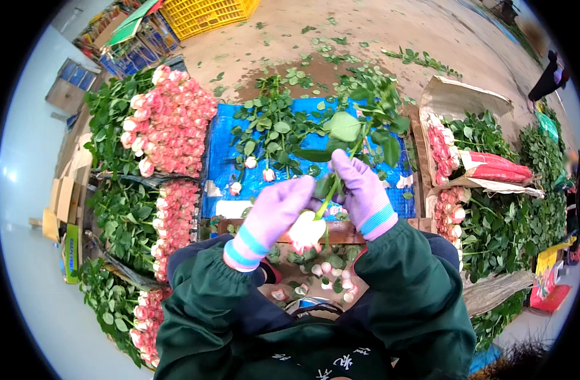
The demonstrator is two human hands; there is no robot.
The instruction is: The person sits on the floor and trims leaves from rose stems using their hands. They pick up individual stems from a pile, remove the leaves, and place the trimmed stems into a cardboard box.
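Note:
A white rose with pink-edged petals (308, 232) hangs head down in front of me, its leafy green stem slanting up to the right. My right hand (363, 192), in a lilac glove with a blue-striped cuff, pinches that stem among its leaves. Just left of the stem, my left hand (278, 213) is curled close above the flower head in a matching glove. Its fingertips are partly hidden, so whether they grip is unclear. Beyond both hands, several cut roses (268, 175) lie on a blue plastic sheet (223, 128), heads towards me.
Stacked pink-and-white roses (176, 123) line my left. Wrapped rose bunches (444, 156) and more foliage (498, 228) stand on my right. Loose flower heads (339, 275) lie below, between my legs. A yellow crate (209, 19) stands on the leaf-strewn floor (290, 52). Another person (551, 76) is far right.

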